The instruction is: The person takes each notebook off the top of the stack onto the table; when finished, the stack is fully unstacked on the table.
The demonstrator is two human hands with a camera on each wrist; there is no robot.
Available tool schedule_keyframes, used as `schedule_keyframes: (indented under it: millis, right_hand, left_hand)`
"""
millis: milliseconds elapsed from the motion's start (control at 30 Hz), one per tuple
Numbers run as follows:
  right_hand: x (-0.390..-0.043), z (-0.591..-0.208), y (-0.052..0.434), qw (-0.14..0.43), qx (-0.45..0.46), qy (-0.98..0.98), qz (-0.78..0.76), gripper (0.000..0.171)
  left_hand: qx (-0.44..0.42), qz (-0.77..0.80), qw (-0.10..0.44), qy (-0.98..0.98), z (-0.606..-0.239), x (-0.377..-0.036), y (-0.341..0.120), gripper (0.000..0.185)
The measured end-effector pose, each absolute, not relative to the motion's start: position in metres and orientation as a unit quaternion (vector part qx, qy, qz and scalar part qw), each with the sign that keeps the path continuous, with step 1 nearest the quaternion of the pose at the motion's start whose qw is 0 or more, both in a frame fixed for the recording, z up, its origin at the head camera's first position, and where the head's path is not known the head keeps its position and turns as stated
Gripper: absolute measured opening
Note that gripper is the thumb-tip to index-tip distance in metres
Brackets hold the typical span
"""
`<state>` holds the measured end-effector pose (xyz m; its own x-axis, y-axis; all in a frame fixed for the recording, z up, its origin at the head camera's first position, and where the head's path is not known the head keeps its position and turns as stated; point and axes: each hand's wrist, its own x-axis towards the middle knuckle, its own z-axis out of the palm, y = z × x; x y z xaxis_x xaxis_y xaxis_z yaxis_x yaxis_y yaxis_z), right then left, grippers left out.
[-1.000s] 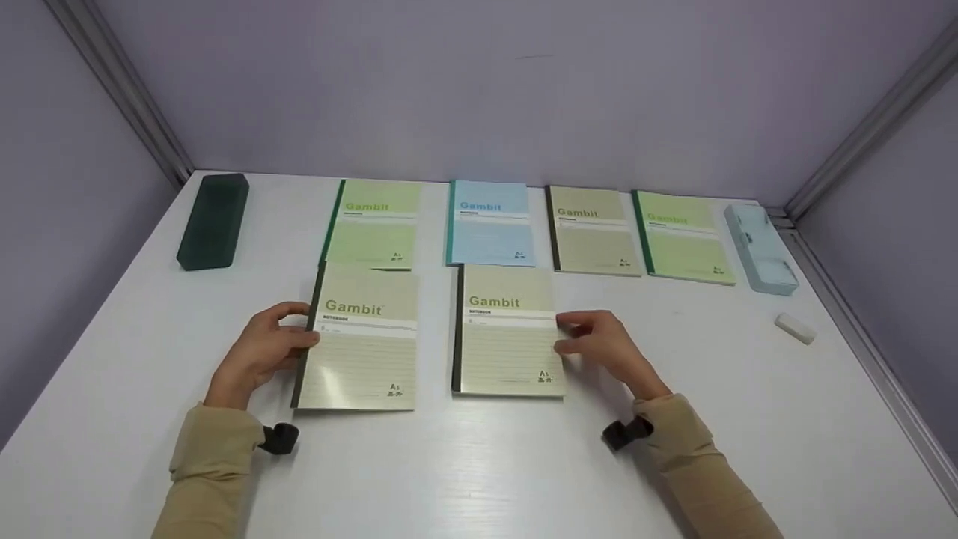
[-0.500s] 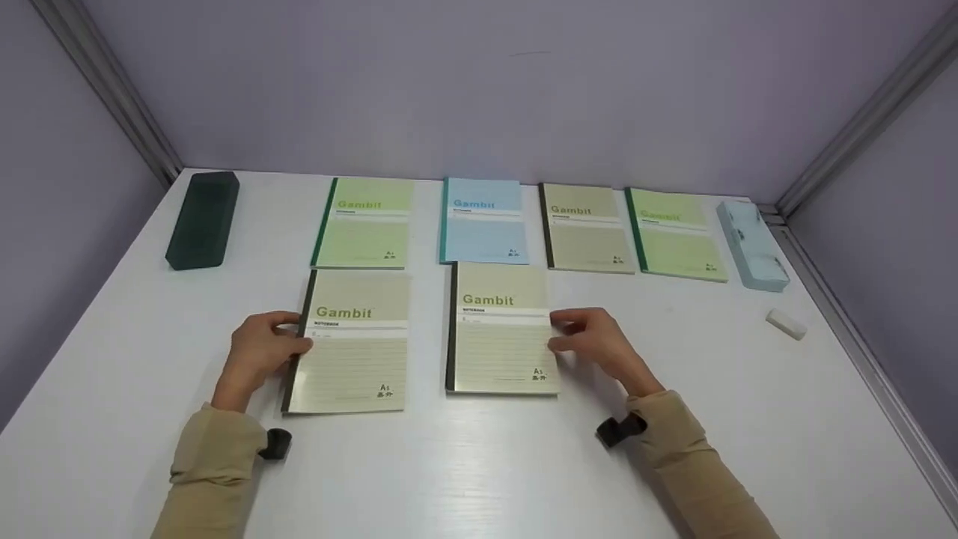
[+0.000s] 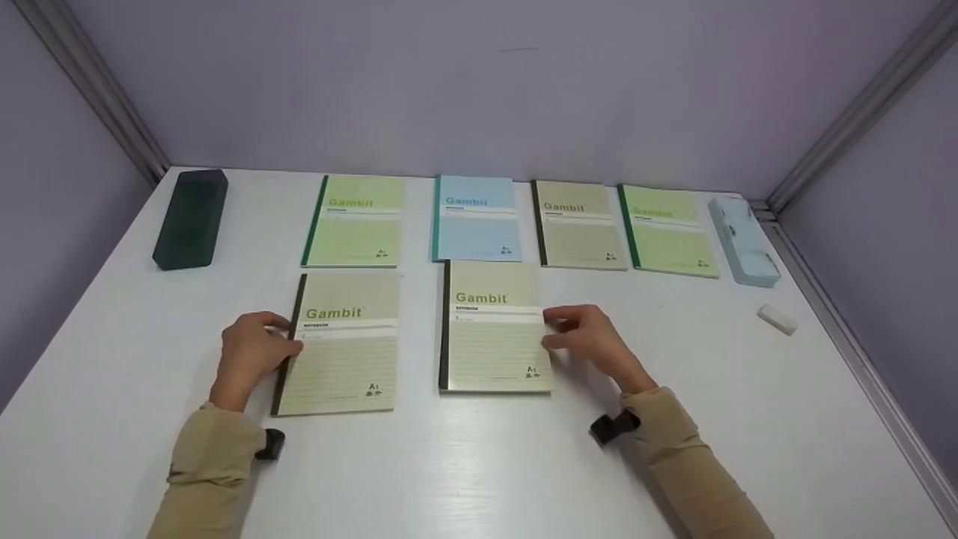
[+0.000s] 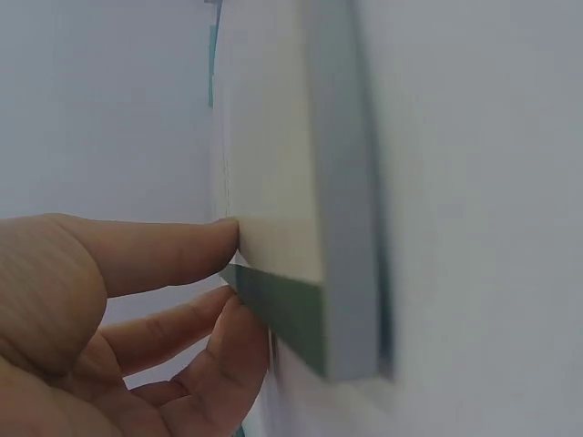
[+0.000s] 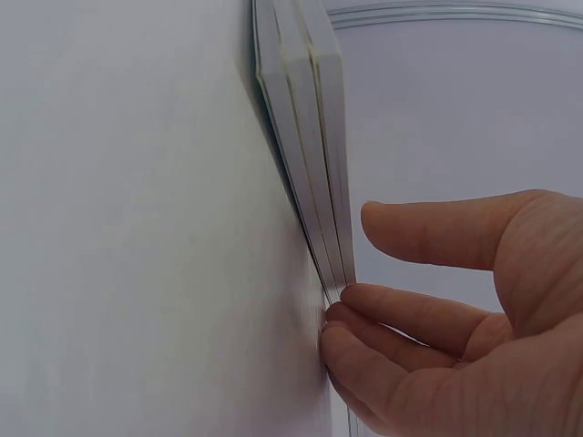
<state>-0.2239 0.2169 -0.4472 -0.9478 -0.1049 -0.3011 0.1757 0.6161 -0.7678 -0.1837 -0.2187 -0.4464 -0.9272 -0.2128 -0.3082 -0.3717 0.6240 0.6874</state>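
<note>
In the head view, a beige notebook (image 3: 346, 344) with a dark spine lies at the left front. My left hand (image 3: 254, 352) pinches its spine edge; the left wrist view has the thumb (image 4: 173, 255) on the cover and the fingers at the spine side. To the right is a small stack of notebooks (image 3: 495, 329) with a matching beige cover on top. Several layered page edges (image 5: 314, 146) of that stack show in the right wrist view. My right hand (image 3: 595, 340) touches the stack's right side with its fingertips, the thumb (image 5: 437, 235) standing apart from it.
Along the back lie a green notebook (image 3: 355, 232), a blue notebook (image 3: 479, 228), a beige notebook (image 3: 582, 236) and another green notebook (image 3: 673, 243). A dark green box (image 3: 191, 221) stands at the far left. A pale blue case (image 3: 746, 243) and a white eraser (image 3: 777, 320) lie right.
The left beige notebook has come down and toward me, off the green notebook it overlapped, my left hand moving with it. The right hand stays beside the stack. The head view has shifted slightly.
</note>
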Motion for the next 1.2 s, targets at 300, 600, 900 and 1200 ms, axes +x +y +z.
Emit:
schedule_keyframes:
  millis: [300, 600, 900, 1200]
  right_hand:
    - [-0.223, -0.447, 0.216, 0.161, 0.019, 0.878, -0.450, 0.051]
    - [-0.224, -0.449, 0.216, 0.157, 0.019, 0.877, -0.454, 0.050]
    - [-0.223, -0.448, 0.214, 0.161, 0.039, 0.873, -0.458, 0.053]
    - [-0.225, -0.448, 0.210, 0.163, 0.054, 0.874, -0.454, 0.050]
  left_hand:
    - [-0.108, 0.397, 0.021, 0.911, -0.427, -0.184, -0.199, 0.046]
    - [-0.027, 0.466, 0.023, 0.884, -0.418, -0.190, -0.131, 0.038]
    - [-0.009, 0.455, 0.095, 0.885, -0.442, -0.200, -0.067, 0.046]
    - [0.003, 0.463, 0.083, 0.882, -0.450, -0.206, -0.052, 0.022]
